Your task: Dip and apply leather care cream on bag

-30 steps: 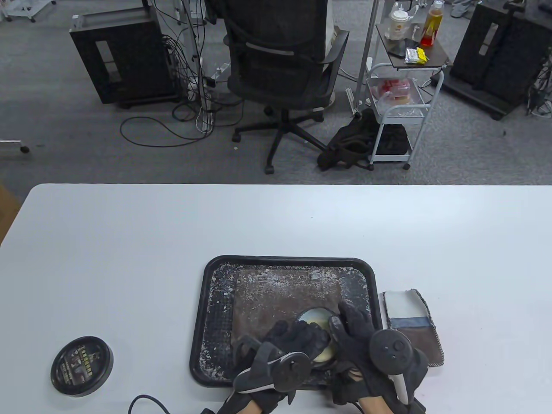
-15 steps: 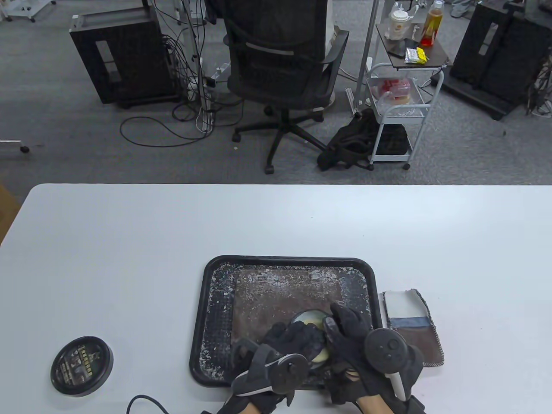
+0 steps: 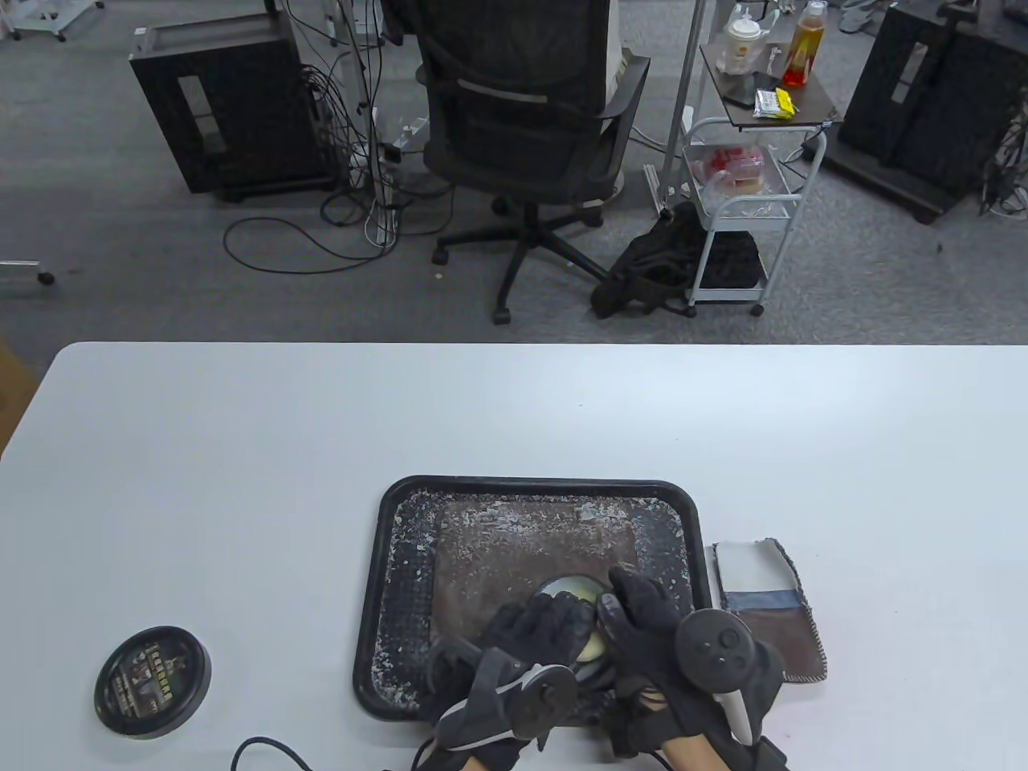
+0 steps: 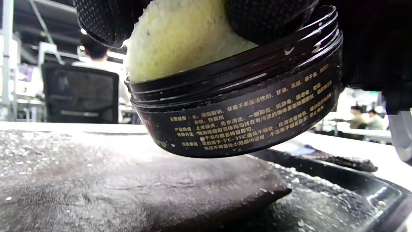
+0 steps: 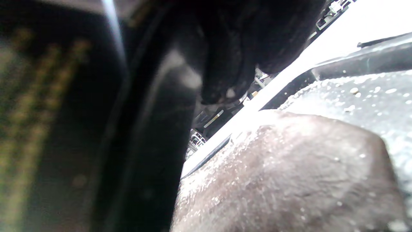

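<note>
**Camera placement and shared coverage**

The table (image 3: 241,450) is viewed from above and the near side, with the floor filling the upper frame. The left wrist view is set low, level and very close to the jar (image 4: 244,106), facing across the bag (image 4: 128,193). The right wrist view is tilted, nearer still, blurred. The jar, bag and tray (image 3: 385,562) are shared by all three.

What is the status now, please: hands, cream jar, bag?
Left hand presses sponge into jar. Right hand grips jar, tilted above bag. Nothing blocking.
</note>
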`<state>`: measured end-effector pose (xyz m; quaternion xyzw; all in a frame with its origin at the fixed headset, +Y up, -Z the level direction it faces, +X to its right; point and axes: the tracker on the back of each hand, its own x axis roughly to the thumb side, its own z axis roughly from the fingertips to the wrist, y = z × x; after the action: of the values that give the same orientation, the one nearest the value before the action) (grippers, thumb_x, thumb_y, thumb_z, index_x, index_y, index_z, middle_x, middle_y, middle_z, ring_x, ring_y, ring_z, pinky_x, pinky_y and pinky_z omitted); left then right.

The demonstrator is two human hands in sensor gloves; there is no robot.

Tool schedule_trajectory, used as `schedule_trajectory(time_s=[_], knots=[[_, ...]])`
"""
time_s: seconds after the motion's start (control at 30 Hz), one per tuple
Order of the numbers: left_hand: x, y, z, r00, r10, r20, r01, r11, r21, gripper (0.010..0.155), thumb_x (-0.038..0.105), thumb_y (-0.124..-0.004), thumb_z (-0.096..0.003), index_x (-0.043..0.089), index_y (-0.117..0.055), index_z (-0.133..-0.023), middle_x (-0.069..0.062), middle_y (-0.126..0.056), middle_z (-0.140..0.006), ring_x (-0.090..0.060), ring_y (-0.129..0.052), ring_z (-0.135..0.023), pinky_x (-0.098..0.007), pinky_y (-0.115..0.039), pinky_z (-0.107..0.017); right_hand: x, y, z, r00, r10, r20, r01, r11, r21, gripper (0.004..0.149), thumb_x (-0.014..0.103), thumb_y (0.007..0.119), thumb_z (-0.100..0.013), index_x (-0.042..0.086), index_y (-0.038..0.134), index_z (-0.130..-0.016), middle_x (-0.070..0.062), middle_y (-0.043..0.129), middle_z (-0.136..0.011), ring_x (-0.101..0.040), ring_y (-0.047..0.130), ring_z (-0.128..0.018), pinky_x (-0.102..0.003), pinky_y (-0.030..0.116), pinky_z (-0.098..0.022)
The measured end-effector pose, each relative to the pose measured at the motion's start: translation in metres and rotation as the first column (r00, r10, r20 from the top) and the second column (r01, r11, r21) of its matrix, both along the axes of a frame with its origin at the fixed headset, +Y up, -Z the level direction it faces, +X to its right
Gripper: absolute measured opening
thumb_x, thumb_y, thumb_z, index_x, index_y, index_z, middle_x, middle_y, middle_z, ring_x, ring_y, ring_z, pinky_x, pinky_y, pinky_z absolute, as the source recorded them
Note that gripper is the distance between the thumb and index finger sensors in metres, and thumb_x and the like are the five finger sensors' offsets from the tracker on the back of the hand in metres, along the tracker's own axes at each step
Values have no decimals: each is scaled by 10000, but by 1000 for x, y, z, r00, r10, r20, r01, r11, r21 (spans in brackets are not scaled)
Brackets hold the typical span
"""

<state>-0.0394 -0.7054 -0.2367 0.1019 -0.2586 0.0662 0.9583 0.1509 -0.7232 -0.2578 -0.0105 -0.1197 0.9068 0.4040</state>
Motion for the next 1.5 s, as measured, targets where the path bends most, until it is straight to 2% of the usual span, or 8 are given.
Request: schedule_trajectory(time_s=[0.1,0.2,0.4,0.67,0.93,1.17,1.37,1.5], knots=[[3,1,2,998,-57,-19,58,997,49,579,419,-797,-402,310,-705,-962,-12,-847,-962,-220,-952,-841,-447,-804,-603,-3,0,1,1000,15,-1,-15,1000,3,642,518,739,-465,83,803,-933,-208,854,-838,-219,1047,-529,-494,816,-544],[8,-2,5,992,-126,30,124,990,64,579,436,-799,-396,334,-707,-959,26,-840,-967,-198,-938,-854,-433,-787,-626,-4,0,0,1000,26,4,-26,1000,3,636,517,743,-463,86,813,-925,-206,863,-831,-219,1050,-519,-496,818,-540],[3,-3,3,992,2,126,5,999,-52,558,423,-825,-382,402,-735,-932,87,-808,-991,-168,-868,-914,-433,-744,-665,6,0,-2,1000,7,14,-7,1000,2,618,510,756,-458,93,836,-907,-194,884,-819,-229,1052,-512,-504,814,-542],[4,2,5,999,-37,4,37,996,83,578,431,-794,-397,358,-696,-962,54,-815,-993,-182,-896,-899,-460,-745,-661,4,0,0,1000,-10,6,10,1000,-1,629,512,746,-461,86,822,-918,-205,872,-823,-228,1052,-526,-498,819,-539],[5,-3,3,994,-39,98,43,998,-37,562,417,-820,-386,396,-726,-939,89,-802,-998,-169,-863,-922,-449,-728,-678,3,0,0,999,41,10,-41,999,11,621,506,762,-455,83,842,-902,-203,888,-812,-237,1056,-509,-507,817,-537],[2,6,5,997,21,77,-22,1000,12,566,424,-810,-389,387,-719,-947,85,-815,-994,-166,-885,-910,-453,-740,-669,15,2,-3,999,15,48,-16,1000,24,624,516,735,-465,95,824,-918,-192,877,-827,-222,1052,-535,-496,816,-550],[-13,13,5,988,136,76,-140,988,59,576,428,-812,-386,389,-709,-952,87,-808,-1000,-162,-882,-914,-456,-738,-670,38,14,-3,986,51,158,-65,995,79,618,501,722,-473,91,809,-928,-196,859,-843,-236,1044,-555,-506,803,-558],[-23,13,4,984,173,49,-176,983,55,580,427,-811,-388,386,-703,-956,82,-800,-1004,-168,-874,-918,-460,-732,-672,79,28,-2,958,72,278,-103,990,97,605,477,704,-480,95,793,-940,-196,842,-863,-255,1033,-584,-518,789,-568]])
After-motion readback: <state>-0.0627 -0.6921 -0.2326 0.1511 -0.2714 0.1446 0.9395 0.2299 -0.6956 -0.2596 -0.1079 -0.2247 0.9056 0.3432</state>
